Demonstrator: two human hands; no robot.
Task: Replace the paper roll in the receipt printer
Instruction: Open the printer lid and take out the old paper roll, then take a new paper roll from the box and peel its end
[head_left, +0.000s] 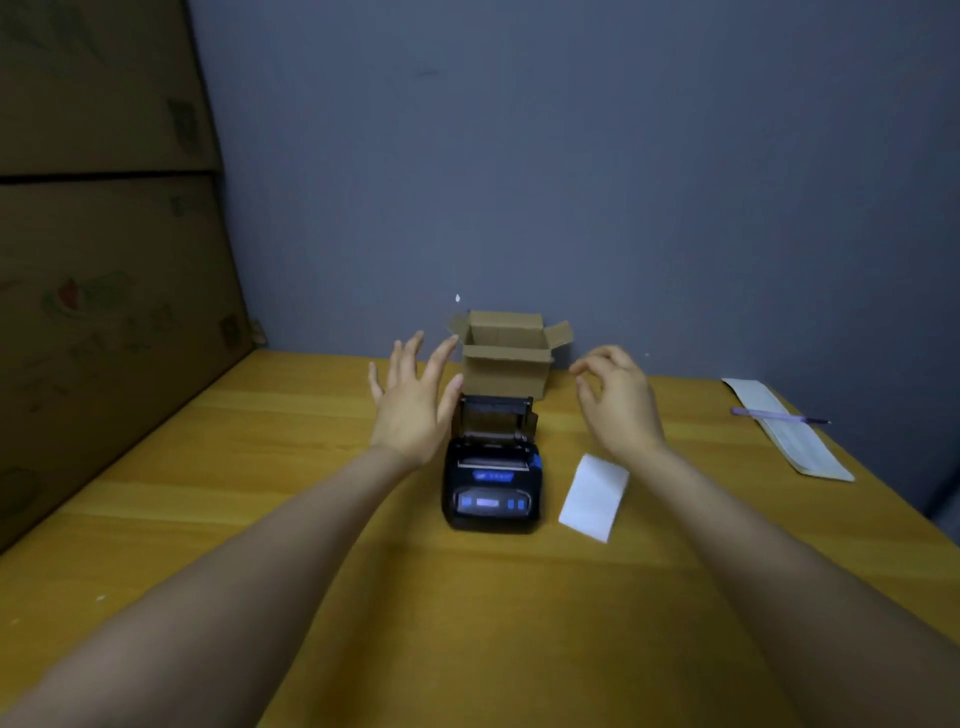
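A small black receipt printer (492, 488) with blue buttons stands in the middle of the wooden table, its lid (496, 413) raised upright. A white strip of paper (594, 497) lies flat just right of it. Behind the printer stands a small open cardboard box (506, 358); its inside is hidden. My left hand (413, 402) hovers left of the raised lid, fingers spread, holding nothing. My right hand (618, 400) hovers right of the box with fingers loosely curled and apart, holding nothing.
The wooden table (260, 493) runs to a grey wall at the back. Large cardboard boxes (104, 260) are stacked along the left edge. At the far right lies a folded paper booklet (789, 431) with a purple pen (779, 415) across it.
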